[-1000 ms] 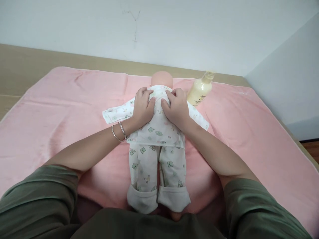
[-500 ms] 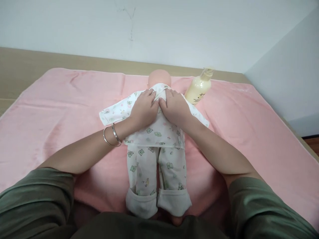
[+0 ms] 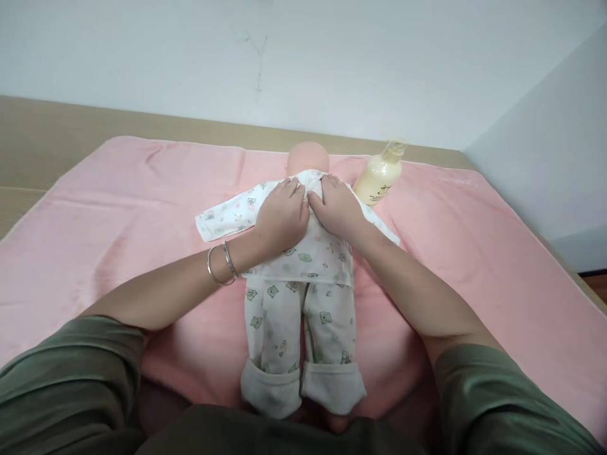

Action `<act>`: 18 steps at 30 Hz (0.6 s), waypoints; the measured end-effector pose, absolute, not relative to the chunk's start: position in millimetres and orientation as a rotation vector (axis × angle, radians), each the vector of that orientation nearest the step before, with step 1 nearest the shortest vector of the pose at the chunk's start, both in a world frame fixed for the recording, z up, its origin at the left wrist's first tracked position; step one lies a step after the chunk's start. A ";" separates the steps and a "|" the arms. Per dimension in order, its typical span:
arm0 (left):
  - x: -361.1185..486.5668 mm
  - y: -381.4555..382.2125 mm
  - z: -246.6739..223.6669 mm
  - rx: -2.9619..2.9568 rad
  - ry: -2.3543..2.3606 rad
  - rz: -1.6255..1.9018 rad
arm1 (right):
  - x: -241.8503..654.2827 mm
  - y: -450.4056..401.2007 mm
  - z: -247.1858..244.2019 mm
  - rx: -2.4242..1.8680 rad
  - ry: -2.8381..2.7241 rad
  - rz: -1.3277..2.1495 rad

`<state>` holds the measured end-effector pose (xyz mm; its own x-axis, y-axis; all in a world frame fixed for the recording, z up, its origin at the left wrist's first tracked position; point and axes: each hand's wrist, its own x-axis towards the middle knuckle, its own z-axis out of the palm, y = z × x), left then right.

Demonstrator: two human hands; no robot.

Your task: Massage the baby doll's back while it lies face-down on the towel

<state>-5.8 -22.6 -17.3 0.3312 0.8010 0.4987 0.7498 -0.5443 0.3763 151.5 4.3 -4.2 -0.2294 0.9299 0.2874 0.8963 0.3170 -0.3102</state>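
Observation:
A doll [image 3: 308,157] lies on a pink blanket, its bald head away from me. It wears a white printed top [image 3: 315,258] and matching trousers [image 3: 279,322] with folded cuffs. My left hand [image 3: 283,215] lies on the upper part of the top, left of its middle, fingers pointing toward the head. My right hand [image 3: 337,205] rests flat beside it on the right. Both hands have their fingers laid on the cloth, and neither is gripping it. Two bracelets circle my left wrist.
A pump bottle [image 3: 379,175] of pale yellow liquid stands right of the doll's head. The pink blanket [image 3: 156,196] covers most of a wooden surface [image 3: 52,123], which meets a white wall [image 3: 355,69] behind.
The view has shifted slightly, so the doll and bottle appear a little lower. Both hands remain on the top, with the fingers lying flatter on the cloth near the neckline.

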 end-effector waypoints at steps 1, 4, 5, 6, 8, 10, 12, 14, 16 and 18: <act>-6.5 -20.2 -17.7 2.481 1.465 0.999 | 151.1 4.0 -4.1 -1.620 -2.174 0.098; -9.9 -8.5 -17.9 2.384 1.512 0.933 | 148.8 0.6 -3.6 -1.606 -2.179 0.086; -10.9 -5.0 -17.8 2.345 1.527 0.919 | 147.3 -1.9 -3.3 -1.599 -2.181 0.073; -11.6 -2.2 -17.7 2.307 1.537 0.921 | 145.2 -5.3 -3.1 -1.599 -2.184 0.050; -12.2 0.7 -18.1 2.249 1.548 0.967 | 139.7 -14.4 -3.1 -1.609 -2.201 -0.017; -11.9 1.2 -19.6 2.221 1.557 1.024 | 133.9 -22.9 -4.1 -1.586 -2.222 -0.089; -11.1 1.4 -22.1 2.207 1.569 1.056 | 130.9 -26.0 -6.0 -1.537 -2.222 -0.095; -10.6 2.7 -24.9 2.200 1.567 1.073 | 131.9 -21.1 -7.8 -1.515 -2.190 -0.027; -10.4 4.7 -27.2 2.202 1.557 1.090 | 135.3 -10.4 -8.6 -1.569 -2.132 0.051; -10.4 5.9 -28.1 2.212 1.552 1.100 | 138.5 0.7 -8.4 -1.650 -2.078 0.079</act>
<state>-10.4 5.9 -28.1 0.1602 0.8805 0.4462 0.7129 -0.4158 0.5646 138.5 0.7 -8.4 -0.1558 0.9304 0.3318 0.9026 0.2706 -0.3349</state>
